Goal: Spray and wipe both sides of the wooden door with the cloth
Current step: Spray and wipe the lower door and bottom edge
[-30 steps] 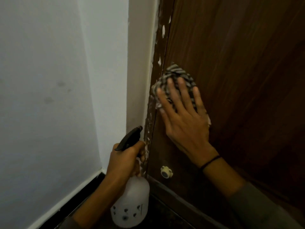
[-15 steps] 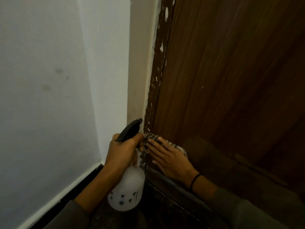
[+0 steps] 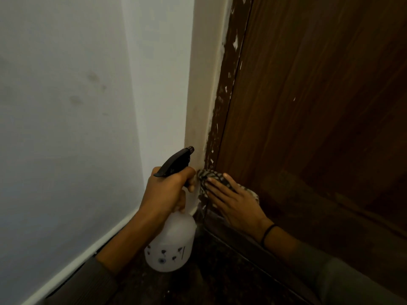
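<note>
Wooden door [image 3: 319, 106] fills the right half, cut off at top and right; its lower part is too dark to read the bottom rail. White wall [image 3: 66, 106] on the left has faint smudges, with skirting [image 3: 72, 263] along its foot. Door frame [image 3: 220, 119] runs between them, flecked with white paint. Floor [image 3: 211, 278] is dark, detail lost. Spray bottle [image 3: 171, 245] sits just left of the frame, black trigger head up; its neck is hidden by the left hand [image 3: 167, 192], fingers wrapped round it. Can't tell if the base touches the floor. Right hand [image 3: 235, 205] lies flat, fingers straight, pressing the cloth [image 3: 204, 175] on the door's low left corner, right at the frame edge. Most of the cloth is under the palm – only striped edges show. A second ago that hand and cloth were well higher on the panel; half a second ago they were already down here – bottle hand barely shifted. Black band [image 3: 267, 233] on the right wrist.
</note>
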Action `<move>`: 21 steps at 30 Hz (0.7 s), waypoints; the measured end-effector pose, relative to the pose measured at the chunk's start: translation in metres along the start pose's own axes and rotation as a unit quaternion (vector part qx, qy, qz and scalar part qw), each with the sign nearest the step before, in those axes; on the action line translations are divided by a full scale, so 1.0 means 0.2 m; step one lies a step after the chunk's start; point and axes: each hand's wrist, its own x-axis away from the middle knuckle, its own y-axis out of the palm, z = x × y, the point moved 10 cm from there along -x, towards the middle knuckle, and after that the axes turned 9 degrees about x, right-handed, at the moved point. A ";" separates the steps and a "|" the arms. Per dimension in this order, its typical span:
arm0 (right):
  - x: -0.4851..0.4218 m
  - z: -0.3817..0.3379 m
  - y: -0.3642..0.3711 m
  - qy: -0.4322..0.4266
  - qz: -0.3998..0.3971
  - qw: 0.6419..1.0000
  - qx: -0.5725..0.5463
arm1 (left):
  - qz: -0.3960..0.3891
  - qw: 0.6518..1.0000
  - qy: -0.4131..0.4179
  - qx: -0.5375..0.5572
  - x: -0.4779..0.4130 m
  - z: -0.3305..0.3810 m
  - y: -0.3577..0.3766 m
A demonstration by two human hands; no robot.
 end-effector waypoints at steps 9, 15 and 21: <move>0.07 0.54 -0.28 0.208 0.071 0.976 0.001 | -0.024 1.000 -0.009 -0.001 -0.03 -0.08 0.00; -0.04 0.59 -0.34 0.251 0.109 0.962 0.008 | -0.025 1.000 0.000 -0.009 -0.04 -0.12 0.04; 0.19 0.13 -0.04 0.168 0.021 0.986 0.008 | -0.050 0.998 -0.013 -0.028 0.00 -0.16 0.08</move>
